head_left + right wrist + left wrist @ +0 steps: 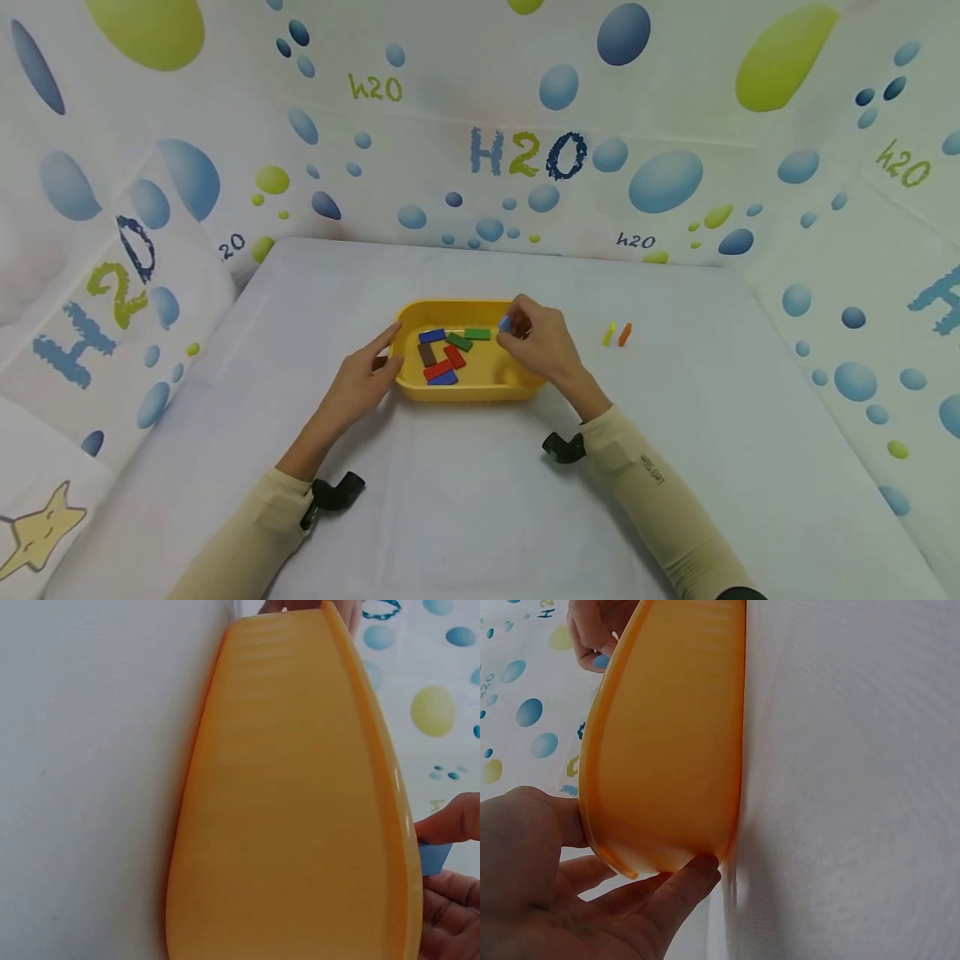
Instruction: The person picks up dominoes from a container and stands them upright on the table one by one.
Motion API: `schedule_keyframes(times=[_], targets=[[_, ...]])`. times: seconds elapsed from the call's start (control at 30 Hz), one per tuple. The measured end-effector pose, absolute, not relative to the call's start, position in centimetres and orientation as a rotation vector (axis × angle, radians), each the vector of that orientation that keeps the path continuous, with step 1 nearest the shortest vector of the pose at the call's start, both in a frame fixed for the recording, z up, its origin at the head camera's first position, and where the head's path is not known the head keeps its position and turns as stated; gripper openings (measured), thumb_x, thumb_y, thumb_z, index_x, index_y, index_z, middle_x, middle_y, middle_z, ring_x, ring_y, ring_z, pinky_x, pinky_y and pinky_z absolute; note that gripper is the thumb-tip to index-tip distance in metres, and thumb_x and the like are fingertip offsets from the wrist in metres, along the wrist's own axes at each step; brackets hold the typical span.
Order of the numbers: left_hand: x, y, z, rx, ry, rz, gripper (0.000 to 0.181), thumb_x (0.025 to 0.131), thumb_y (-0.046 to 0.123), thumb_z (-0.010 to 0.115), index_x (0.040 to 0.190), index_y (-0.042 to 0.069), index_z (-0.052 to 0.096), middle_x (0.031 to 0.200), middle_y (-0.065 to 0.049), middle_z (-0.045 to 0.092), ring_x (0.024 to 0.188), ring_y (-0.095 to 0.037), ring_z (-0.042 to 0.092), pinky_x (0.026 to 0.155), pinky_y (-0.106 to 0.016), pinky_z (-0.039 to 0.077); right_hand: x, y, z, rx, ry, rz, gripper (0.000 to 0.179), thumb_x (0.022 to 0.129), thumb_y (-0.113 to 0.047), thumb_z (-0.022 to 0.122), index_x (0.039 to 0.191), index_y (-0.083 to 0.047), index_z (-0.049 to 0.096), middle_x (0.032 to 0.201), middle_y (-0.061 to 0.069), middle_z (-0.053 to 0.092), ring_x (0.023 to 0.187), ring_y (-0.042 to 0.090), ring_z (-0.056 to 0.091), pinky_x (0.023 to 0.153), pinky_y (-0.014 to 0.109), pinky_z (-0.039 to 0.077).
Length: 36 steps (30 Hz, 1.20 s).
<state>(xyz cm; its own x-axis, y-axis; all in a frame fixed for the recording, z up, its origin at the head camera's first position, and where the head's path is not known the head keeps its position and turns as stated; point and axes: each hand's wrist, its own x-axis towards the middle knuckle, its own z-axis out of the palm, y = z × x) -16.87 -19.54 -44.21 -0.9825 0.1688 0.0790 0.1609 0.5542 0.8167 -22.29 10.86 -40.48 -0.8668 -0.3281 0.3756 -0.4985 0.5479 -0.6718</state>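
My left hand (pixel 366 379) grips the left end of a yellow plastic tray (pixel 467 393); in the left wrist view its thumb and fingers (pixel 682 889) touch the rim and end wall. Over the tray's right end, my right hand (pixel 543 342) pinches a small blue block (pixel 505 323) between thumb and fingers. That blue block (pixel 433 859) also shows beside the rim in the right wrist view. Several flat rectangular blocks lie in the tray's left half: blue (pixel 432 336), brown (pixel 427 355), green (pixel 477 334) and red (pixel 454 357) ones.
Right of the tray, a yellow block (pixel 608 334) and an orange block (pixel 626 334) are on the white-covered table (pixel 465 483). A white printed backdrop (pixel 450 192) encloses the back and sides. Black wrist cameras (pixel 337 492) sit at both sleeves.
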Motion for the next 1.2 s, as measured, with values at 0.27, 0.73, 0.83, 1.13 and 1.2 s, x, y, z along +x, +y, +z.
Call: schedule_keyframes(times=[0.27,0.73,0.83,1.13,1.2], targets=[[-16.6,-19.6,-44.2,0.247,2.755,1.446,0.060,0.109,0.022,0.052,0.165,0.015,0.032,0.160,-0.023,0.039,0.132,-0.048,0.053,0.097,-0.051,0.054,-21.9,11.7,-39.8,0.684,-2.552,1.305,0.023,0.089,-0.013,0.077,0.106,-0.007,0.063,0.090,0.004,0.067,0.082,0.020,0.065,0.077,0.037,0.060],[-16.6,-19.5,-44.1,0.272,2.754,1.442,0.061,0.109,0.020,0.052,0.165,0.015,0.031,0.161,-0.023,0.038,0.131,-0.047,0.054,0.097,-0.052,0.054,-21.2,15.7,-39.8,0.619,-2.365,1.361,0.022,0.089,-0.007,0.080,0.106,-0.005,0.067,0.094,0.006,0.070,0.085,0.020,0.069,0.071,0.038,0.060],[-16.7,-19.5,-44.2,0.285,2.752,1.452,0.061,0.109,0.020,0.053,0.165,0.014,0.031,0.161,-0.024,0.038,0.131,-0.047,0.054,0.097,-0.052,0.054,-21.2,16.6,-39.9,0.590,-2.339,1.366,0.022,0.089,-0.006,0.080,0.106,-0.004,0.067,0.093,0.006,0.070,0.085,0.020,0.069,0.071,0.031,0.059],[-16.9,-19.5,-44.4,0.302,2.758,1.460,0.061,0.108,0.019,0.054,0.165,0.014,0.032,0.160,-0.024,0.039,0.129,-0.047,0.056,0.096,-0.051,0.055,-21.1,19.0,-40.7,0.476,-2.288,1.372,0.022,0.090,-0.008,0.080,0.107,-0.005,0.068,0.093,0.005,0.069,0.084,0.018,0.067,0.071,0.023,0.058],[-16.9,-19.4,-44.4,0.301,2.759,1.460,0.061,0.108,0.019,0.054,0.165,0.014,0.032,0.160,-0.023,0.039,0.129,-0.047,0.056,0.095,-0.051,0.055,-21.1,19.5,-40.8,0.459,-2.269,1.371,0.022,0.089,-0.008,0.081,0.107,-0.004,0.068,0.093,0.005,0.069,0.083,0.017,0.067,0.070,0.021,0.057]])
